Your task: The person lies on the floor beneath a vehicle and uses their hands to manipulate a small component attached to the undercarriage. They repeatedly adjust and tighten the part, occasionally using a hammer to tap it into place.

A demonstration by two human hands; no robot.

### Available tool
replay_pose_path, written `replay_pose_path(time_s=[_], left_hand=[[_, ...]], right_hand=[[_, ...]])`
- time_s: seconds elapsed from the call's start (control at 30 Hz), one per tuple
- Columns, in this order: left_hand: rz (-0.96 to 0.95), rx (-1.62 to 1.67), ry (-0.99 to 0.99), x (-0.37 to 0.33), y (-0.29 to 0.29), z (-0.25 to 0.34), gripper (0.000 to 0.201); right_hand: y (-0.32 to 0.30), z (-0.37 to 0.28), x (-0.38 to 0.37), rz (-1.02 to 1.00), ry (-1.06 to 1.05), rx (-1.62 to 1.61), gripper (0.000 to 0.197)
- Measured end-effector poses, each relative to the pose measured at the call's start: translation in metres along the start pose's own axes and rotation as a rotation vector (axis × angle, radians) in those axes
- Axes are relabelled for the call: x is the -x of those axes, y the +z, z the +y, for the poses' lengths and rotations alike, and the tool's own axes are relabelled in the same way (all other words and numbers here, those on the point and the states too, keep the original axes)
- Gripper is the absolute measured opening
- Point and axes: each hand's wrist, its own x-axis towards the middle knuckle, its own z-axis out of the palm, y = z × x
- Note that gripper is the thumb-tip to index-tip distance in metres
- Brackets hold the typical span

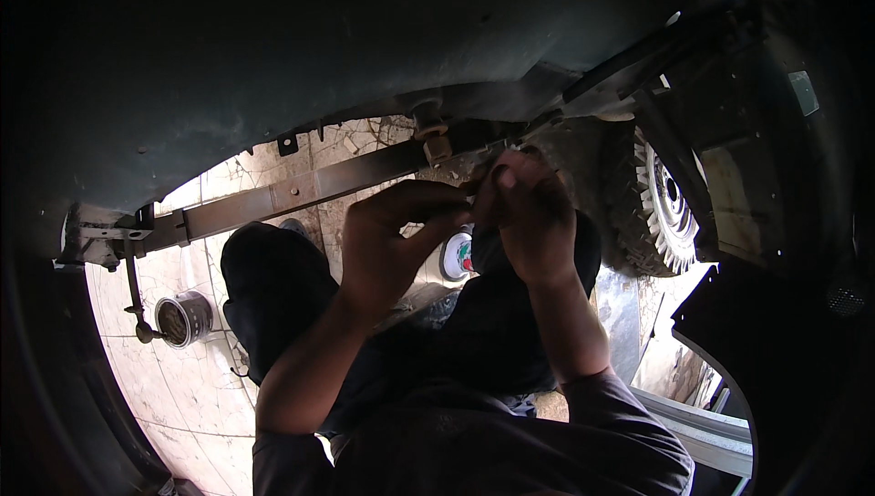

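Observation:
Both my hands are raised in front of me, close together under a dark vehicle body (301,49). My left hand (387,236) has its thumb and forefinger brought together, pointing at the other hand. My right hand (533,213) is closed, its thumb bent over the fingers. Whatever is between the fingertips is too small and dark to make out. Just beyond the hands runs a long rusty metal bar (292,190), with a brown metal block (437,149) hanging at its right part. Neither hand is plainly touching the bar.
An open round tin (202,315) lies at the left on the tiled floor (182,405), beside a thin rod hanging down. Below my hands is a white container (453,257) with a coloured label. A treaded wheel (661,200) stands at the right; dark body panels surround me.

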Motion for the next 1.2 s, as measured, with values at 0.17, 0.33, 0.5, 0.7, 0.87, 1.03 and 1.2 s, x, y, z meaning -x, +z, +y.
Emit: replay_pose_path(time_s=[0.17, 0.33, 0.5, 0.7, 0.87, 1.03, 1.2], left_hand=[[0.111, 0.101, -0.046, -0.014, -0.012, 0.012, 0.038], [-0.158, 0.672, -0.234, -0.025, -0.020, 0.006, 0.053], [-0.207, 0.792, -0.214, -0.032, -0.009, -0.004, 0.047], [-0.200, 0.833, -0.195, -0.035, -0.013, -0.012, 0.040], [-0.157, 0.853, -0.249, -0.035, -0.009, 0.001, 0.039], [-0.376, 0.665, -0.080, -0.046, -0.031, -0.012, 0.025], [-0.306, 0.820, -0.215, -0.051, -0.031, -0.022, 0.031]], right_hand=[[0.019, 0.000, -0.006, 0.170, -0.247, 0.207, 0.020], [0.026, -0.005, -0.012, 0.188, -0.405, 0.575, 0.017], [0.033, 0.004, -0.024, 0.209, -0.609, 0.773, 0.020], [0.045, -0.003, -0.023, 0.149, -0.683, 1.098, 0.032], [0.064, -0.018, -0.007, 0.169, -0.690, 1.380, 0.031], [0.070, -0.021, -0.010, 0.147, -0.610, 1.291, 0.035], [0.072, -0.020, -0.011, 0.161, -0.645, 1.310, 0.035]])
